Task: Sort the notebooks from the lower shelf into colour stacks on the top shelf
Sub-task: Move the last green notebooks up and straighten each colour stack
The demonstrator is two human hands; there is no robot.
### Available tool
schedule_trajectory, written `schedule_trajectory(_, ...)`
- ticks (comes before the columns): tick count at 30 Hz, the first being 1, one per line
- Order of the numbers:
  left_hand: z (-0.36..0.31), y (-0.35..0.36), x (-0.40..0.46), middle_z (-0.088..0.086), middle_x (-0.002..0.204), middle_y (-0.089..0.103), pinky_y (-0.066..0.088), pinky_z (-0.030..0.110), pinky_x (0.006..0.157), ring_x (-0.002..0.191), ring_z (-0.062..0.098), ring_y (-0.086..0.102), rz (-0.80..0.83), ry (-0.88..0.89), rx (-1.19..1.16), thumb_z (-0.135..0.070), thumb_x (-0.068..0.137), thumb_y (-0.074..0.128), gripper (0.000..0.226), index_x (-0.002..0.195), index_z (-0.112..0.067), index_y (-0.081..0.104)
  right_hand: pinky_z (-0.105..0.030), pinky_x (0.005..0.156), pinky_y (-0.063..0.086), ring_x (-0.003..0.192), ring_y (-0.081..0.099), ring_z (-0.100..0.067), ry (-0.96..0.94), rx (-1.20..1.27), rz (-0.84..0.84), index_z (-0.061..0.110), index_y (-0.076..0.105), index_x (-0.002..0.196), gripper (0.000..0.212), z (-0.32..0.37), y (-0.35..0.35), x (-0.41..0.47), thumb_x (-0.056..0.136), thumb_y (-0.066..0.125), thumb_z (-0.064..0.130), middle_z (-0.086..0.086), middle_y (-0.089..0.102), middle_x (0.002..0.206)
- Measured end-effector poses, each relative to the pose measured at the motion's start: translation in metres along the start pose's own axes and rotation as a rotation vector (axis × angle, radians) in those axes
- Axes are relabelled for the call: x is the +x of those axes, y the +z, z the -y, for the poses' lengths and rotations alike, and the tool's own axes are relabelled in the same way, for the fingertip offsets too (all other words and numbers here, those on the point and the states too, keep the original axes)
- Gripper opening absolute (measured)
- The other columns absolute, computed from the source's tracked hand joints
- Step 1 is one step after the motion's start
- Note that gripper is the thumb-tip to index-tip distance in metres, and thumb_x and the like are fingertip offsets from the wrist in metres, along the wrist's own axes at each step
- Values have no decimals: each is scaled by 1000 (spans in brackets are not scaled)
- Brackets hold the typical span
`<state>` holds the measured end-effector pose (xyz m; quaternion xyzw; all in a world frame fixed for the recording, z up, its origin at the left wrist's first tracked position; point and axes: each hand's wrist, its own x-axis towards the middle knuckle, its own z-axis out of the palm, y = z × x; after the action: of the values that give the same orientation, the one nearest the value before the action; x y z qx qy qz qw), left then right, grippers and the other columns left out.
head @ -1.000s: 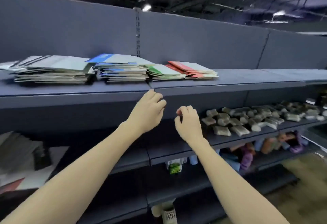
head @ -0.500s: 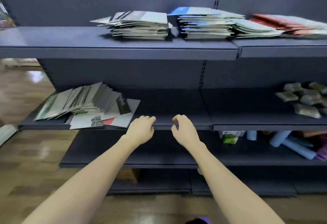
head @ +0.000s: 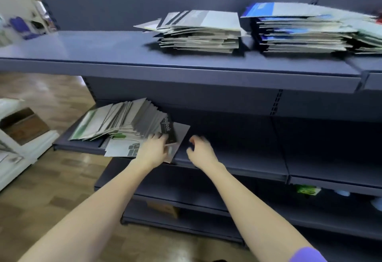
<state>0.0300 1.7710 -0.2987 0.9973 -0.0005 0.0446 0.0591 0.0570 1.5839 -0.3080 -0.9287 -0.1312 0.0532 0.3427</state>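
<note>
A slanted pile of unsorted notebooks (head: pixel 115 121) lies at the left end of the lower shelf (head: pixel 227 158). A black notebook (head: pixel 168 129) and a grey one (head: pixel 182 135) lie at the pile's right side. My left hand (head: pixel 154 150) rests on these, fingertips touching the black cover. My right hand (head: pixel 199 150) hovers just right of them with loosely curled fingers and holds nothing. On the top shelf (head: pixel 103 46) sit a grey stack (head: pixel 200 32), a blue stack (head: pixel 297 30) and, at the right edge, a green stack (head: pixel 370 36).
White furniture (head: pixel 20 143) stands on the wooden floor to the left of the shelving. A cardboard box (head: pixel 163 209) sits on the bottom shelf, and a green packet (head: pixel 308 190) lies under the lower shelf at the right.
The view swung left and down from the top shelf to the lower one. Both hands moved left; my left hand has reached the pile and touches the black notebook.
</note>
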Motion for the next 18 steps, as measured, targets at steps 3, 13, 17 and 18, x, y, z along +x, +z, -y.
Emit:
schedule_trajectory(3,19,0,12,18,133,54,42,44,95,122,39,46,16,-80,39,-16,88,58,48,135,-8,52,-31,82,44,113,56,-35,83,52,105,4,49,133,40,8,15,29,98,52,23,-17,57,128)
schedule_trajectory(13,67,-1,39,11,137,48,40,40,99,130,32,41,111,-93,243,-35,92,55,48,134,-13,49,-29,84,49,116,60,-29,471,355,119,2,48,138,54,61,39,87,93,57,29,-12,57,133)
schedule_trajectory(17,83,0,49,7,128,54,49,37,82,125,28,48,162,-42,245,-48,92,51,44,121,-17,60,-35,89,56,104,65,-27,537,441,58,9,64,117,33,68,45,91,91,60,29,-7,67,111)
schedule_trajectory(18,86,-1,50,6,127,55,49,36,82,125,28,48,157,-8,264,-49,92,50,44,120,-17,62,-35,89,56,105,66,-28,561,466,29,9,64,117,33,70,47,92,90,61,28,-8,68,114)
